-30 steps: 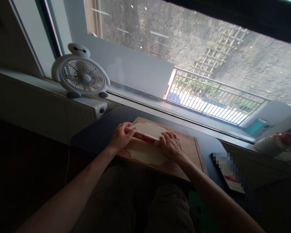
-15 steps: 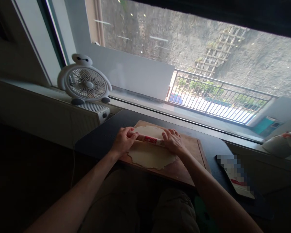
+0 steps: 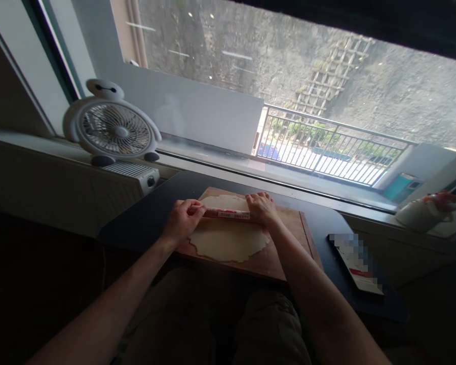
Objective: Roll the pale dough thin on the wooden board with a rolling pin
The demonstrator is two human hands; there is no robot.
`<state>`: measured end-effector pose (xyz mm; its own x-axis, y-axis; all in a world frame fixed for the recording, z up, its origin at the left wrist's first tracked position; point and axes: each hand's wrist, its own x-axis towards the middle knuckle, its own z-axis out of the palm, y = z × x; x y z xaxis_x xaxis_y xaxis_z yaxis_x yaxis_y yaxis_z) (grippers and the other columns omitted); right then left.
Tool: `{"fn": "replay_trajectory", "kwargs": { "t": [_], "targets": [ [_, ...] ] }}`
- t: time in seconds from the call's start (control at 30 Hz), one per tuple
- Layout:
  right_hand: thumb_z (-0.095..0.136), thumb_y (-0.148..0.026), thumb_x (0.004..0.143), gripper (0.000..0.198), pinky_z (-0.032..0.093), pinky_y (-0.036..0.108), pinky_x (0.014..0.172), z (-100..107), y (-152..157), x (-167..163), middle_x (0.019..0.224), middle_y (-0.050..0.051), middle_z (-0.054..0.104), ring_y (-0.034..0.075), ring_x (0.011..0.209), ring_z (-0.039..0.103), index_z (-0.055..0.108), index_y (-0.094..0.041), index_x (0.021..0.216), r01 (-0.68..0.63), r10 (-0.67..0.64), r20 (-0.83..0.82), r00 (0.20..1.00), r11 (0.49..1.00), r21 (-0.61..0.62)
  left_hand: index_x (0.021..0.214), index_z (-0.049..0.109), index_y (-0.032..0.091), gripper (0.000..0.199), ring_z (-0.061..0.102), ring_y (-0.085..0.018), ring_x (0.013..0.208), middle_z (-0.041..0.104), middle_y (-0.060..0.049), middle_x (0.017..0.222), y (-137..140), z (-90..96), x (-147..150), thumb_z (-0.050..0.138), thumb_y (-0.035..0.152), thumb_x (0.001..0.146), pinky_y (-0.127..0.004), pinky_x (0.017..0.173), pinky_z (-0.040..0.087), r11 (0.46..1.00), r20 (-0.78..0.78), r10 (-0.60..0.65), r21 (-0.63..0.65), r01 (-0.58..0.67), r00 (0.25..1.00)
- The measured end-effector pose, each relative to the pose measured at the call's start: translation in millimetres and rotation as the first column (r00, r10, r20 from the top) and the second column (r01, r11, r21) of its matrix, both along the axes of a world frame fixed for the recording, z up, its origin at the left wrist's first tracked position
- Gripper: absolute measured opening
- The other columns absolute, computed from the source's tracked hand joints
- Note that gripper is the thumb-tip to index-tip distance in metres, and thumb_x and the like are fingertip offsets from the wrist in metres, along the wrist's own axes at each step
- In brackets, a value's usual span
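Both bare hands on one rolling pin (image 3: 233,214), which lies crosswise over a flat sheet of pale dough (image 3: 228,243). Dough shows on the near and far sides of the pin; its outline is roughly oval with a ragged, uneven edge.

Left hand (image 3: 181,222): at the pin's left end, fingers and thumb closed around it. Right hand (image 3: 263,208): palm down over the opposite end, fingers bent across the top; whether they curl underneath is hidden, so cannot tell if this is a full grip. Between the hands a wrapper or label with red and white print shows on the pin; print too small to read.

Dough rests on a wooden board (image 3: 292,233), which has a darker strip near its right edge. Board sits on a dark tabletop (image 3: 144,218) beside the window. To the right of the board, apart from it, a flat, dark-edged object (image 3: 359,271) lies on the tabletop, its face partly pixelated.

Left of the tabletop, a white fan (image 3: 119,133) with a rounded, two-eyed head stands by the window. At far right, a pale pot (image 3: 420,215) with reddish contents stands near the glass.
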<state>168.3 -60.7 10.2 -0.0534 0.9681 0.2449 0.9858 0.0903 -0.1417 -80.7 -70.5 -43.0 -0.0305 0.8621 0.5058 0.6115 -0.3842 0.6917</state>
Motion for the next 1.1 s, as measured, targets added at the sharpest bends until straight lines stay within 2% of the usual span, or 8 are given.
{"fn": "replay_trajectory", "kwargs": {
  "t": [0.27, 0.43, 0.57, 0.63, 0.77, 0.87, 1.0, 1.1],
  "targets": [
    [0.026, -0.042, 0.097, 0.043, 0.012, 0.039, 0.110, -42.8, -107.6, -19.5, 0.136, 0.004, 0.045, 0.021, 0.135, 0.020, 0.042, -0.025, 0.133, -0.099, 0.104, -0.015, 0.994, 0.974, 0.205, 0.091, 0.065, 0.019, 0.035, 0.058, -0.020, 0.089, 0.057, -0.005, 0.096, -3.3, 0.4, -0.7, 0.053, 0.049, 0.079, -0.032, 0.088, 0.046, 0.999, -0.003, 0.030, -0.017, -0.030, 1.000],
    [0.023, -0.042, 0.097, 0.044, 0.015, 0.044, 0.109, -21.5, -50.7, -9.0, 0.143, 0.005, 0.037, 0.024, 0.136, 0.020, 0.045, -0.024, 0.131, 0.002, -0.004, -0.150, 0.989, 1.000, -0.014, 0.089, 0.065, 0.018, 0.037, 0.058, -0.021, 0.088, 0.057, -0.006, 0.092, -2.9, -0.1, -1.1, 0.050, 0.050, 0.081, -0.032, 0.084, 0.047, 0.997, -0.088, 0.043, 0.069, -0.037, 0.995],
    [0.022, -0.039, 0.097, 0.043, 0.037, 0.035, 0.094, 11.8, -4.3, -2.4, 0.125, 0.007, 0.054, 0.022, 0.118, 0.046, 0.055, -0.023, 0.121, -0.105, 0.090, -0.193, 0.977, 0.992, -0.072, 0.081, 0.065, 0.020, 0.040, 0.060, -0.020, 0.077, 0.058, -0.005, 0.083, 10.3, 10.7, -5.6, 0.047, 0.055, 0.080, -0.032, 0.072, 0.048, 0.998, -0.208, 0.058, 0.030, -0.053, 0.976],
    [0.030, -0.043, 0.096, 0.039, 0.043, 0.027, 0.079, 17.5, -7.7, 0.6, 0.107, 0.003, 0.063, 0.017, 0.096, 0.057, 0.060, -0.026, 0.112, -0.238, 0.210, -0.213, 0.954, 0.965, -0.113, 0.076, 0.064, 0.021, 0.041, 0.060, -0.021, 0.074, 0.059, -0.005, 0.080, 24.3, 20.9, -4.0, 0.046, 0.057, 0.080, -0.032, 0.069, 0.047, 0.995, -0.244, 0.094, 0.032, -0.089, 0.965],
    [0.053, -0.036, 0.085, 0.023, 0.039, 0.024, 0.067, 5.7, -40.7, 28.9, 0.094, 0.002, 0.063, 0.015, 0.079, 0.057, 0.063, -0.022, 0.100, -0.388, 0.377, -0.136, 0.916, 0.919, -0.069, 0.083, 0.063, 0.021, 0.046, 0.061, -0.021, 0.080, 0.064, -0.005, 0.083, 61.1, 41.2, 18.4, 0.034, 0.056, 0.085, -0.032, 0.074, 0.046, 0.998, -0.297, 0.015, -0.051, -0.031, 0.955],
    [0.051, -0.030, 0.085, 0.021, 0.037, 0.025, 0.070, -8.2, -61.9, 72.9, 0.097, 0.006, 0.061, 0.017, 0.084, 0.056, 0.063, -0.020, 0.100, -0.227, 0.224, -0.063, 0.972, 0.973, -0.032, 0.090, 0.064, 0.018, 0.050, 0.061, -0.022, 0.084, 0.067, -0.007, 0.088, 88.6, 48.1, 44.0, 0.026, 0.050, 0.087, -0.031, 0.072, 0.045, 0.971, -0.358, -0.100, -0.239, 0.013, 0.928],
    [0.045, -0.034, 0.090, 0.027, 0.038, 0.028, 0.080, -23.0, -78.8, 124.6, 0.111, 0.010, 0.057, 0.021, 0.099, 0.054, 0.061, -0.019, 0.106, 0.040, -0.041, -0.052, 0.998, 0.999, -0.023, 0.081, 0.067, 0.020, 0.045, 0.062, -0.024, 0.084, 0.069, -0.007, 0.088, 114.7, 52.5, 69.2, 0.054, 0.061, 0.068, -0.029, 0.066, 0.044, 0.908, -0.456, -0.262, -0.416, 0.056, 0.851],
    [0.043, -0.035, 0.090, 0.032, 0.037, 0.030, 0.085, -27.8, -82.7, 135.9, 0.118, 0.012, 0.055, 0.024, 0.106, 0.051, 0.059, -0.019, 0.112, 0.106, -0.108, -0.056, 0.993, 0.994, -0.029, 0.079, 0.067, 0.021, 0.055, 0.061, -0.022, 0.075, 0.068, -0.006, 0.084, 128.5, 58.4, 80.5, 0.061, 0.070, 0.055, -0.027, 0.059, 0.043, 0.842, -0.486, -0.386, -0.534, 0.083, 0.784]
  ]
}}
